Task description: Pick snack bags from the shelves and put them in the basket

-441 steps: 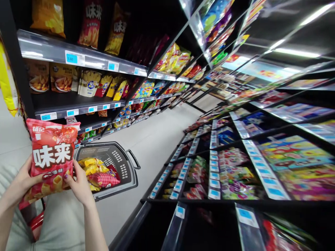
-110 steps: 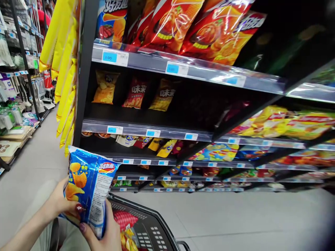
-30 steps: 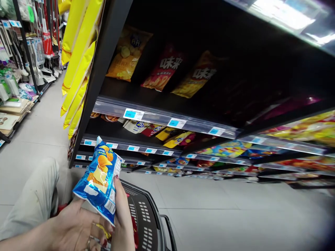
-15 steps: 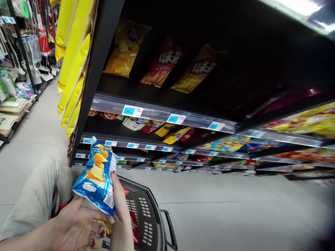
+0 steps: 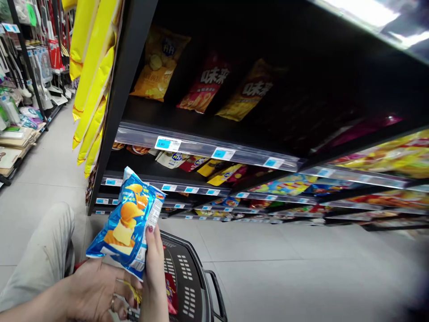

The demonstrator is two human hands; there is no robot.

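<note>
Near left, blue chip bag (image 5: 129, 223) in front of the person, held up, printed face toward the camera. Long axis slants: bottom edge near and to the left, top edge far and a bit right; barcode side on the right. Right hand (image 5: 154, 261) grasps the bag's right edge, thumb pressed along the side; fingers behind hidden. Left hand (image 5: 92, 286) lies below the bag, palm up, fingers loosely spread, not grasping; contact with the lower edge unclear. Pale trouser knee (image 5: 42, 252) left. Just right of the hands, dark basket (image 5: 186, 268) on the floor, red packet (image 5: 170, 290) inside. Farther, black shelf (image 5: 201, 150) with orange, red and yellow bags (image 5: 246, 96) in a row; yellow hanging packs (image 5: 97, 85) at its left end.
</note>
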